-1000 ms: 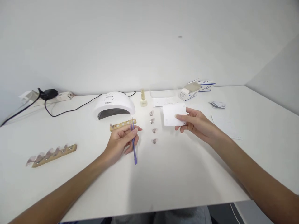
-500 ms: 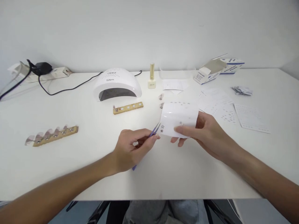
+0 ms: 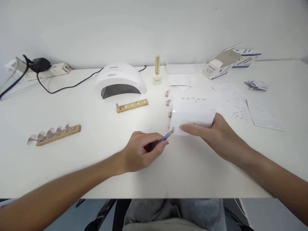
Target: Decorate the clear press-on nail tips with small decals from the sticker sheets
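Observation:
My left hand (image 3: 144, 150) pinches a pair of purple tweezers (image 3: 165, 137) between thumb and fingers. Their tips meet a small star sticker (image 3: 173, 128) at the lower left corner of a white sticker sheet (image 3: 192, 112); whether the star has come off the sheet I cannot tell. My right hand (image 3: 211, 134) grips that sheet, thumb on top and fingers hidden behind, and the sheet bends in a curve above the table. Just left of the sheet, several clear nail tips on small metal stands (image 3: 167, 102) are in a row, partly covered by it.
A white nail lamp (image 3: 120, 80) and a nail polish bottle (image 3: 157, 72) stand at the back. Wooden nail holders (image 3: 132, 106) lie to the left, one bearing several tips. Alcohol pad boxes (image 3: 220, 65), sticker sheets (image 3: 264, 114) and a packet pile (image 3: 257, 85) occupy the right. A black cable (image 3: 72, 88) runs behind.
The tweezers have moved right and up, their tips now at the star on the sheet's corner. The sheet has shifted slightly right, uncovering more nail tips. The camera view has tilted a little.

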Demonstrator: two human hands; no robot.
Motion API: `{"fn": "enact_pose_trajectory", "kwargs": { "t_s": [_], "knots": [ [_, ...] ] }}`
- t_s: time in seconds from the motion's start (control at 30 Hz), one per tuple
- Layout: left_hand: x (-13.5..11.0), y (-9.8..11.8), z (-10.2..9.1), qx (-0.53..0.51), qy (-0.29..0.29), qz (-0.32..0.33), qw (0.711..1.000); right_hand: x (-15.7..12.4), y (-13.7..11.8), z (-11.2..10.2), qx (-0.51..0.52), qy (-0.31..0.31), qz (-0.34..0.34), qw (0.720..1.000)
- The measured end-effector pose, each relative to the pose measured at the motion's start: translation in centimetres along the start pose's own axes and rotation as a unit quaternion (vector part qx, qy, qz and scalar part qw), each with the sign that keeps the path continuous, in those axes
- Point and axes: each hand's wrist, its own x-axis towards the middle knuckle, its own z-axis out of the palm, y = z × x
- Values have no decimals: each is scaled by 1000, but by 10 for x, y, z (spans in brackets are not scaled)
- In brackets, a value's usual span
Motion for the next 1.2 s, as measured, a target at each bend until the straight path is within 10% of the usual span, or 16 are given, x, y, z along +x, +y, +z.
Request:
{"fn": "enact_pose_trajectory", "kwargs": {
  "t_s": [1.2],
  "knots": [
    [0,-2,2,65,5,11,998,-3,-3,3,-108,53,-24,992]
  ]
}}
